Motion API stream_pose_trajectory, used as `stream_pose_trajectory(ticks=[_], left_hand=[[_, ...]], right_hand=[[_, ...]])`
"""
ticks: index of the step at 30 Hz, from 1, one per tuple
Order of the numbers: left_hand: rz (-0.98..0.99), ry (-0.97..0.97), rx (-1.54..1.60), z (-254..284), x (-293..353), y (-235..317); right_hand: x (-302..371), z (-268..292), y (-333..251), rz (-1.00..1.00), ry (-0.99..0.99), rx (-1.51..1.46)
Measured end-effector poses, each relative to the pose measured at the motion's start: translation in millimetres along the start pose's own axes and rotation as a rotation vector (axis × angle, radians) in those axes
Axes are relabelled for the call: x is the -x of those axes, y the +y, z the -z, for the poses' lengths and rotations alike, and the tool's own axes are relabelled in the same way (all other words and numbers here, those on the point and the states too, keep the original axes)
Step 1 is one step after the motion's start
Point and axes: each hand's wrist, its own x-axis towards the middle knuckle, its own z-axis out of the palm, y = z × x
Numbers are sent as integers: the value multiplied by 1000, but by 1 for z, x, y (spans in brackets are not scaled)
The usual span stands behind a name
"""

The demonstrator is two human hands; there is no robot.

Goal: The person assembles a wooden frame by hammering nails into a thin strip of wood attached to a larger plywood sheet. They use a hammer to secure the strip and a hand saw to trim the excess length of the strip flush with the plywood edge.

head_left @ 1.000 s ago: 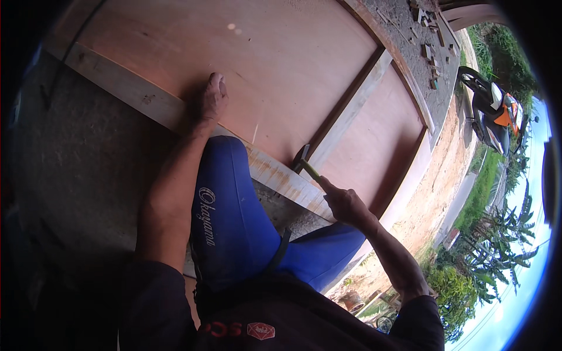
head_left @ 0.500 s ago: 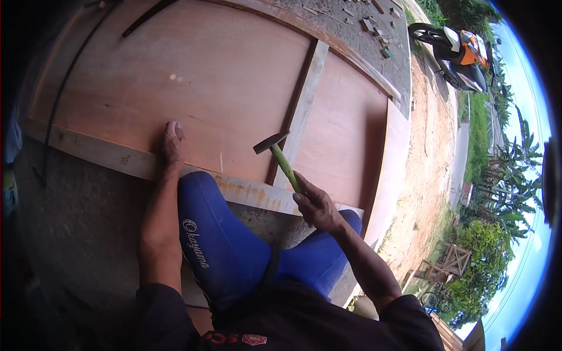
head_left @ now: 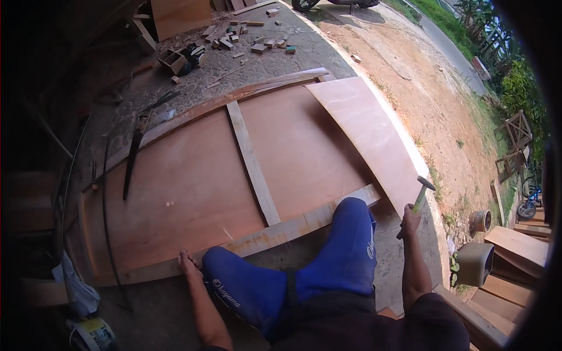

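Note:
A hammer (head_left: 419,200) with a green handle and a dark metal head is in my right hand (head_left: 411,221), fingers wrapped round the grip. It is held out to the right, head up, over the corner of a loose plywood sheet (head_left: 366,120). My left hand (head_left: 188,264) rests at the near wooden rail (head_left: 281,234) of a large plywood panel (head_left: 181,193), beside my left knee. Its fingers look curled together; whatever they may hold is too small to make out. A pale crosspiece (head_left: 252,161) runs across the panel between the near and far rails.
A handsaw (head_left: 133,155) and a dark cable (head_left: 106,210) lie over the panel's left part. Wood offcuts (head_left: 259,48) are scattered beyond it. At right stand a grey container (head_left: 475,263) and stacked boards (head_left: 521,248); a bucket (head_left: 93,334) sits at lower left.
The view has swung. My right hand has carried the hammer rightward, from over the panel to beyond my right knee. My left hand has drawn back from the plywood to the near rail.

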Motion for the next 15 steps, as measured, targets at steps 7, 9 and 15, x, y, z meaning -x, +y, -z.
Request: stream_pose_trajectory(ticks=[7,9,15], left_hand=[[-98,101,-16,35,44,-18],[-142,37,27,20,37,-42],[-181,67,-72,36,74,-16]], right_hand=[[-133,-4,133,-450,62,-302],[-164,6,141,-405,-43,-611],[-84,-62,86,-565,-363,-761]])
